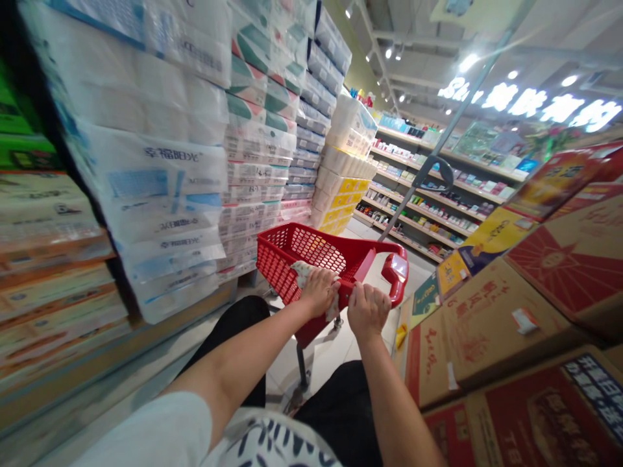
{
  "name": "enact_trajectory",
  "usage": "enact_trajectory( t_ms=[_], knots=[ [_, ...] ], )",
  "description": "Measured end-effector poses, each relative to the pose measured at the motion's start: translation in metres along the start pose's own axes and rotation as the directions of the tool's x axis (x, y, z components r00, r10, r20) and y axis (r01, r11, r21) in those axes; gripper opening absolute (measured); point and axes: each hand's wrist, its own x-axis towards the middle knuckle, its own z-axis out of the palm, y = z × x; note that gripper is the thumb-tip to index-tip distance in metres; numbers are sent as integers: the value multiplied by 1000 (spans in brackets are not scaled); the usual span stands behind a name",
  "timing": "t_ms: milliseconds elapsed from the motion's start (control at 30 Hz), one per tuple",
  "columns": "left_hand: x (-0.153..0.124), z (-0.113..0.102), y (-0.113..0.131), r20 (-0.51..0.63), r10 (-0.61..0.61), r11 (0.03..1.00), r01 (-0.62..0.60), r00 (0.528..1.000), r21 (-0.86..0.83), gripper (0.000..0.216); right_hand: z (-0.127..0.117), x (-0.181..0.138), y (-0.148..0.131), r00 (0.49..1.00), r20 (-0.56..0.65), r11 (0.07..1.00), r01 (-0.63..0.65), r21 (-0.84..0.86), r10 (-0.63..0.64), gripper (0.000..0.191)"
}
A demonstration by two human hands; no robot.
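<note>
A red plastic shopping cart (311, 246) with a perforated basket stands right in front of me, tilted in the view. My left hand (321, 292) is closed over its handlebar, with a pale patterned cloth (302, 271) pressed between palm and bar. Just to the right, my right hand (368, 310) wraps its fingers round the same red handlebar. Beyond it curves the cart's red corner piece (396, 269). Little of the basket's inside can be seen, and the underside of both hands is hidden.
Tall stacks of wrapped tissue packs (170, 194) line the left side. Printed cardboard boxes (474, 311) are piled close on the right. A grey pole (474, 94) with a hook-like loop rises beyond the cart. Stocked shelves (428, 207) stand further back.
</note>
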Motion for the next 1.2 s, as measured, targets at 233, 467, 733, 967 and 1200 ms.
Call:
enact_trajectory(
  t_ms=[233,467,733,967,1200],
  knots=[
    [-2,-2,-8,24,-11,999,10,1000,39,37,0,-3,1,1000,6,1000,5,19,-5,18],
    [-4,0,-2,23,61,998,-61,998,15,37,0,-4,4,1000,5,1000,-9,27,9,18],
    [-3,-2,-1,17,-67,995,66,998,72,30,-1,-4,4,1000,-6,1000,-10,23,10,16],
    [-2,-6,-14,75,-48,997,43,996,67,28,-5,-5,6,1000,-4,1000,3,13,-3,17],
    [-7,-3,1,59,-13,999,11,998,36,28,-2,-8,10,999,-22,1000,-26,14,26,15]
  ],
)
